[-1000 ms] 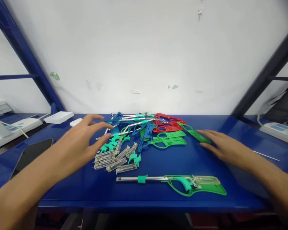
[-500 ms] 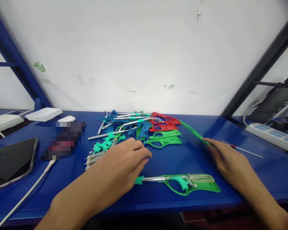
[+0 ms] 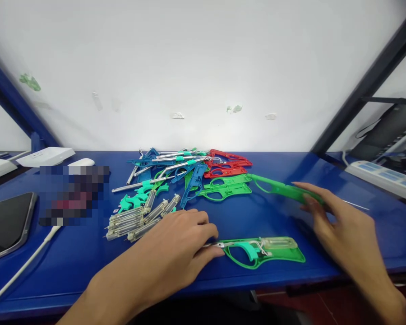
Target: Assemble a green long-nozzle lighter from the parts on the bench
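Note:
My left hand (image 3: 176, 246) is closed at the front of the table, thumb and fingers pinched round the metal tube of an open long-nosed lighter (image 3: 286, 255). That lighter lies in a green casing half, with a teal trigger, white wires and a clear fuel tank (image 3: 279, 243) showing. My fingers hide the tube's far end. In my right hand (image 3: 350, 225), a loose green casing half (image 3: 277, 188) is gripped by its wide handle end. It is tilted above the table, its narrow end pointing left towards the stacked green casing halves (image 3: 226, 188).
Left of centre lie several clear fuel tanks (image 3: 125, 221), teal triggers (image 3: 137, 198), metal tubes and blue casing halves (image 3: 192, 183). Red casing halves (image 3: 228, 170) sit behind. A phone (image 3: 8, 223) and white cable (image 3: 27, 271) are at left, a power strip (image 3: 385, 183) at right.
My left hand has come down onto the lighter's metal tube and closed there. The right hand has moved slightly right, turning the green casing half so its broad side shows. The view has shifted slightly.

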`<state>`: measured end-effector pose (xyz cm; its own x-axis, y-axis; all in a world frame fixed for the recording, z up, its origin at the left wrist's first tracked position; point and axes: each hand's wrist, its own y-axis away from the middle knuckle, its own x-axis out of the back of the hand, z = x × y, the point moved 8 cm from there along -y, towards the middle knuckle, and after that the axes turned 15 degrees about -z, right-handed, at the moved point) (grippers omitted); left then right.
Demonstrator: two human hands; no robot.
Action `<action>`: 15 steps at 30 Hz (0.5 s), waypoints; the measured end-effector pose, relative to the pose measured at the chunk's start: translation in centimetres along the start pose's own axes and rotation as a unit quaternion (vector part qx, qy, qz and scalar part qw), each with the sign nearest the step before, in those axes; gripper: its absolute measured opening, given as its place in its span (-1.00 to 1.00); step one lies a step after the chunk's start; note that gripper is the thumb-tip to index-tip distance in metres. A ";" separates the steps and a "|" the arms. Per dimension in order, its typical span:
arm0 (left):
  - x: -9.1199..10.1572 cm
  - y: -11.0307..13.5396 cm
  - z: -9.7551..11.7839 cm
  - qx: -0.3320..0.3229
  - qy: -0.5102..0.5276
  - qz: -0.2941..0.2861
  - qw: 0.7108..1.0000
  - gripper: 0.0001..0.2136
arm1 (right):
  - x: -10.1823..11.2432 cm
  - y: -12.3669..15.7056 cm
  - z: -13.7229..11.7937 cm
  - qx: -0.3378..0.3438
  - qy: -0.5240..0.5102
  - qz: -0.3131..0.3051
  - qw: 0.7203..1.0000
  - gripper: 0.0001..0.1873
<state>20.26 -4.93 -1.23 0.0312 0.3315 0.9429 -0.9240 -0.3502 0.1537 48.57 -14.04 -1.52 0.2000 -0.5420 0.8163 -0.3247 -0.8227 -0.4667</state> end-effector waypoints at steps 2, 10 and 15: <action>0.2 0.0 0.1 0.000 -0.009 0.017 1.000 -0.83 | 0.2 0.1 -0.1 -0.004 -0.027 0.011 1.000 -0.66; 3.3 1.6 1.8 -0.027 -0.032 0.206 0.978 -0.63 | 1.4 0.9 0.9 -0.040 -0.190 0.037 0.980 -0.71; 3.8 1.6 2.2 -0.012 -0.059 0.220 0.974 -0.38 | -0.6 2.9 0.4 -0.073 -0.298 -0.088 0.948 -0.74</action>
<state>19.70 -6.16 3.26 -0.3269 0.0500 0.9437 -0.8662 -0.4152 -0.2780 47.89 -16.17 -3.50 0.7351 -0.4344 0.5206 -0.3529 -0.9007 -0.2533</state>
